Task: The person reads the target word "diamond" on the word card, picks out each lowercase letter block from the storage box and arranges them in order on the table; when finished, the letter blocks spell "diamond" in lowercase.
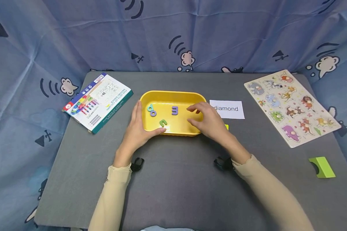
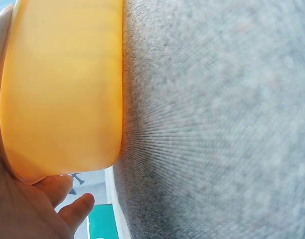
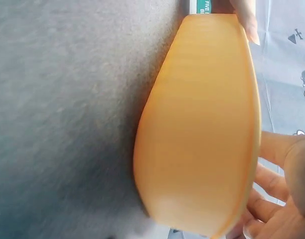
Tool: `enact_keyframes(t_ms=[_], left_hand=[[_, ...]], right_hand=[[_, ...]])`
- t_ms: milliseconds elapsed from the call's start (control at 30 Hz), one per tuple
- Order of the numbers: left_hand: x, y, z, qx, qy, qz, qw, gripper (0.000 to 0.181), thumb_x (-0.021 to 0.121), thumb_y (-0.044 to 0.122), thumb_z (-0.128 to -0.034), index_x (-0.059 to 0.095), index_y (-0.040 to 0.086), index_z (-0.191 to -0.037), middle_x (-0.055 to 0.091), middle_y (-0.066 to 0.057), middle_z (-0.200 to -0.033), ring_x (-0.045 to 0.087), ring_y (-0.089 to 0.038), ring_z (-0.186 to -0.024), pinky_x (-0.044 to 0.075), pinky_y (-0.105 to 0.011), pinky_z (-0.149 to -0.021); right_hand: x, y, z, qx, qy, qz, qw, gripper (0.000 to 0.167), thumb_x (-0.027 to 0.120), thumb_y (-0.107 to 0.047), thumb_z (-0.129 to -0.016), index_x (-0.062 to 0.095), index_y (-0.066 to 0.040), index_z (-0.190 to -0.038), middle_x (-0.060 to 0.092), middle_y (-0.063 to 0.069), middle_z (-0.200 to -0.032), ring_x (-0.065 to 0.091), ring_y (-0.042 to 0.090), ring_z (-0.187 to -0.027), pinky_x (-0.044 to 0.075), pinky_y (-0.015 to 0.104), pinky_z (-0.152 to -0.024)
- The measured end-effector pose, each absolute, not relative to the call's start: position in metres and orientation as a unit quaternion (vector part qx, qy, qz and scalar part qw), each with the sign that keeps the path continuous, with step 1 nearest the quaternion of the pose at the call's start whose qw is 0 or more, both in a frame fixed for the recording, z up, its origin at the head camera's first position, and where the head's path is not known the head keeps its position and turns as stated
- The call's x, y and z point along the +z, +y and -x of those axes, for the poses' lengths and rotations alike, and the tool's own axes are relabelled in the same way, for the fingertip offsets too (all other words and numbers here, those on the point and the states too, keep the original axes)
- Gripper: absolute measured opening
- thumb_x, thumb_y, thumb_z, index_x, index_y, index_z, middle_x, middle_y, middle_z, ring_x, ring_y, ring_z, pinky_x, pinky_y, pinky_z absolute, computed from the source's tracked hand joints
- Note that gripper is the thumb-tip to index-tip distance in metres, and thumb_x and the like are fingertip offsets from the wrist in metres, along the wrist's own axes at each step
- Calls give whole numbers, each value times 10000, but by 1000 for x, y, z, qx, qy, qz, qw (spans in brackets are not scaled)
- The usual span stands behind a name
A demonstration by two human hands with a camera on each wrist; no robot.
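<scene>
Centrally, I see the yellow tray with four letters on the bench, its left end clasped by my left grip. My right grip, fingers parted, blocks its right end and one corner of the "diamond" card. A box lies upper left, an animal board upper right, a green block lower right.
</scene>
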State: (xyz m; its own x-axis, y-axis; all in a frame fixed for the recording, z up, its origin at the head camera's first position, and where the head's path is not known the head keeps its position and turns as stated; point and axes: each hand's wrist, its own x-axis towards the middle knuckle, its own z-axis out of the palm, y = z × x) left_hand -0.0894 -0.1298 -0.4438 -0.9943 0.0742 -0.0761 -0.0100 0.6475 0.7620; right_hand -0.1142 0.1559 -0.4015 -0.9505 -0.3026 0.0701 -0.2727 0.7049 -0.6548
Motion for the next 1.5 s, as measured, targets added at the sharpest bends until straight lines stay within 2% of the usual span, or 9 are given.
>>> enact_keyframes(t_ms=[300,433,567,833,1033,1167,1300,1400,1500], left_hand=[[-443,-129,90,420,906,-18,52,1438,859,728,-730,-48,217,-1722,9,-4,-1803,277,-357,-1592,343,-626,-1231],[-443,-129,90,420,906,-19,50,1435,859,728,-732,-42,211,-1723,10,3,-1803,276,-359,-1592,343,-627,-1230],[-443,-130,90,419,906,-19,48,1430,858,724,-736,-53,230,-1721,17,-11,-1803,279,-367,-1590,345,-634,-1225],[-444,-130,90,418,907,-21,43,1431,865,717,-735,-30,198,-1724,23,-1,-1802,291,-357,-1583,351,-622,-1227],[-443,-130,90,420,906,-23,45,1428,859,721,-738,-46,219,-1722,17,-10,-1803,278,-351,-1590,345,-619,-1232],[-443,-130,90,419,906,-23,46,1427,856,726,-737,-53,232,-1720,13,-2,-1803,281,-353,-1588,345,-618,-1232],[-444,-130,90,417,907,-23,47,1434,852,736,-734,-44,210,-1722,4,20,-1801,283,-355,-1587,346,-617,-1232],[-445,-130,90,418,907,-22,47,1435,854,735,-732,-37,202,-1723,6,20,-1801,287,-355,-1584,347,-616,-1231],[-445,-129,91,417,907,-21,46,1436,855,733,-732,-38,204,-1723,6,20,-1801,291,-356,-1582,349,-614,-1231]], right_hand=[[-405,131,129,-331,933,132,45,380,838,-156,-914,748,-34,-1262,763,138,-1159,646,326,-1095,536,481,-931],[-408,122,136,-304,944,116,48,386,841,-207,-916,754,-55,-1260,768,113,-1133,641,304,-1054,537,460,-884],[-410,114,142,-284,951,109,61,400,852,-236,-906,757,-49,-1247,760,114,-1103,635,300,-1012,531,444,-842],[-421,102,152,-267,956,87,82,459,867,-297,-896,740,-34,-1251,711,113,-1077,616,278,-991,523,427,-856],[-423,95,156,-242,963,79,86,461,864,-342,-902,742,-53,-1240,684,104,-1064,614,259,-971,527,410,-817],[-423,94,158,-233,964,97,81,388,847,-286,-920,753,-65,-1224,672,108,-1060,610,267,-971,527,409,-813],[-424,96,158,-236,960,124,80,286,776,-140,-942,769,-75,-1221,662,122,-1069,590,290,-982,517,416,-841],[-424,98,158,-241,957,136,85,312,705,-40,-933,769,-75,-1237,654,134,-1095,571,307,-1000,504,423,-872],[-424,100,159,-245,956,136,93,381,696,-17,-918,729,-53,-1296,653,144,-1134,570,317,-1027,508,431,-915]])
